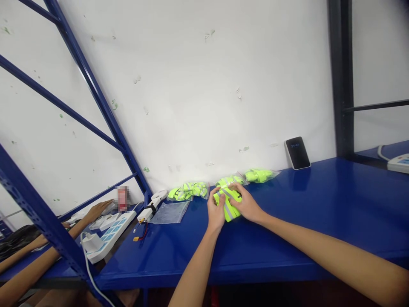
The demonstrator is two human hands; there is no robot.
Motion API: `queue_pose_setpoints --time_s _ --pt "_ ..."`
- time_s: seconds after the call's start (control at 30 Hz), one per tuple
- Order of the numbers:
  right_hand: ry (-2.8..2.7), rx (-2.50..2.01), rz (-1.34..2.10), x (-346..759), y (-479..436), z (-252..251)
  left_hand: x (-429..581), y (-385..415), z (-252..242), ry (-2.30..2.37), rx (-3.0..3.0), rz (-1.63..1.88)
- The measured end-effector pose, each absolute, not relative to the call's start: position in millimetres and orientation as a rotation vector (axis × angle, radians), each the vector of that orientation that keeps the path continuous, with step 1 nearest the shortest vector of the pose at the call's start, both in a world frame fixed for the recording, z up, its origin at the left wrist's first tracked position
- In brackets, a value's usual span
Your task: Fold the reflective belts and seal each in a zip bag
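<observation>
Between my two hands is a folded neon-yellow reflective vest (pixel 228 209) with grey strips, close above or on the blue table. My left hand (pixel 216 209) grips its left side, thumb on the front. My right hand (pixel 246 202) grips the upper right side, fingers curled over the top. Just behind it lies a bagged yellow bundle (pixel 228 181), partly covered by my hands. Another bagged bundle (pixel 259 175) sits to its right, and more bagged yellow bundles (pixel 188 190) lie to the left. A flat clear plastic bag (pixel 170 212) rests left of my left hand.
On the blue table (pixel 287 238), a small fan (pixel 159 195) and a white device with wires (pixel 147 213) lie left. A phone-like screen (pixel 298 152) leans on the wall. A power strip (pixel 111 236) bridges the left gap, near a co-worker's hand (pixel 99 209). Blue frame posts stand left.
</observation>
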State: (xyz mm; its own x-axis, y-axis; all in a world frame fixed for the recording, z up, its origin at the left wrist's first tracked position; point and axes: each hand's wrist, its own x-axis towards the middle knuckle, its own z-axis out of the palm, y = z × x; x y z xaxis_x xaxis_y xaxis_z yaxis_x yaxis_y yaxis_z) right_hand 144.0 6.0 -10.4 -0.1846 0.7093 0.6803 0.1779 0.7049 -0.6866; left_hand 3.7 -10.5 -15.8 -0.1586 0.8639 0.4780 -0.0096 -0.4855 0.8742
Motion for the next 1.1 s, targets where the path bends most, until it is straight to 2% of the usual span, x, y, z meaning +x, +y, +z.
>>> queue_pose_setpoints --time_s 0.17,0.33,0.63,0.87,1.1 --pt "-1.885 -0.572 0.385 145.8 -4.1 -6.2 6.0 -11.5 -18.4 0.896 1.303 1.643" --pt "-1.965 -0.536 0.192 146.1 -5.0 -9.6 5.5 -11.0 -22.4 1.036 1.191 1.599" --pt "-2.045 -0.46 0.135 140.4 -7.8 -9.8 -1.2 -10.2 -11.6 0.853 0.942 1.72" --pt "-2.37 -0.376 0.32 158.4 -13.1 3.8 -12.6 -5.8 -12.6 0.995 1.088 1.678" --pt "-2.344 -0.412 0.479 157.1 -11.2 -2.8 -10.9 -1.5 -23.6 1.112 1.272 1.666"
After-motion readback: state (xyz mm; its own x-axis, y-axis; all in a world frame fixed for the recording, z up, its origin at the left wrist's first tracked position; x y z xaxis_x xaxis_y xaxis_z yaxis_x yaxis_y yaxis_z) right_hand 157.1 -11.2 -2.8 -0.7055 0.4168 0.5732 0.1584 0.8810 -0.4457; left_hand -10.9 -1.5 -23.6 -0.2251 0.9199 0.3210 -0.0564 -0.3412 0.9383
